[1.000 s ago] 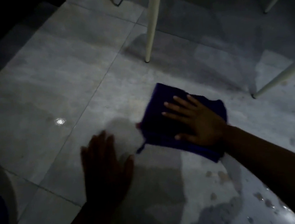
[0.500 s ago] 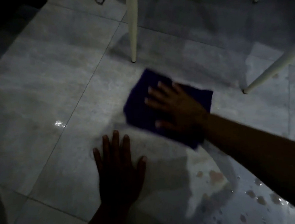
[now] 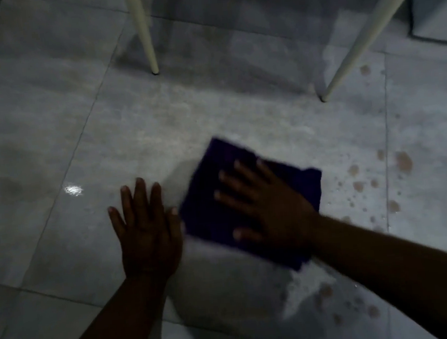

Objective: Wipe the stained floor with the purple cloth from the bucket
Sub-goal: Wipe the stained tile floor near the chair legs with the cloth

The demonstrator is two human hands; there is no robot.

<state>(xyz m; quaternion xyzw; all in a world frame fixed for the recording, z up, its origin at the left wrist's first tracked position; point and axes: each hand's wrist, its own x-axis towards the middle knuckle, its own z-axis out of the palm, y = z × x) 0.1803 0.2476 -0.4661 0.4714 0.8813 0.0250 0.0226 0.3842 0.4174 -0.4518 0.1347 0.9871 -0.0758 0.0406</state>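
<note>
A folded purple cloth (image 3: 208, 197) lies flat on the wet grey tiled floor (image 3: 52, 116). My right hand (image 3: 268, 206) presses down on the cloth with its fingers spread. My left hand (image 3: 147, 229) rests palm-down on the bare tile just left of the cloth, its thumb almost touching the cloth's edge. Brownish stain spots (image 3: 403, 161) dot the floor to the right of the cloth, and more stain spots (image 3: 325, 292) lie below it. The bucket is out of view.
Two white furniture legs stand on the floor beyond the cloth, the left leg (image 3: 148, 41) upright and the right leg (image 3: 354, 46) slanted. A bright light reflection (image 3: 73, 190) shines on the wet tile at left. The scene is dim.
My right hand has slid the cloth nearer to me and rightward, away from the white leg. My left hand stays flat on the floor and now sits right beside the cloth. The view shifted.
</note>
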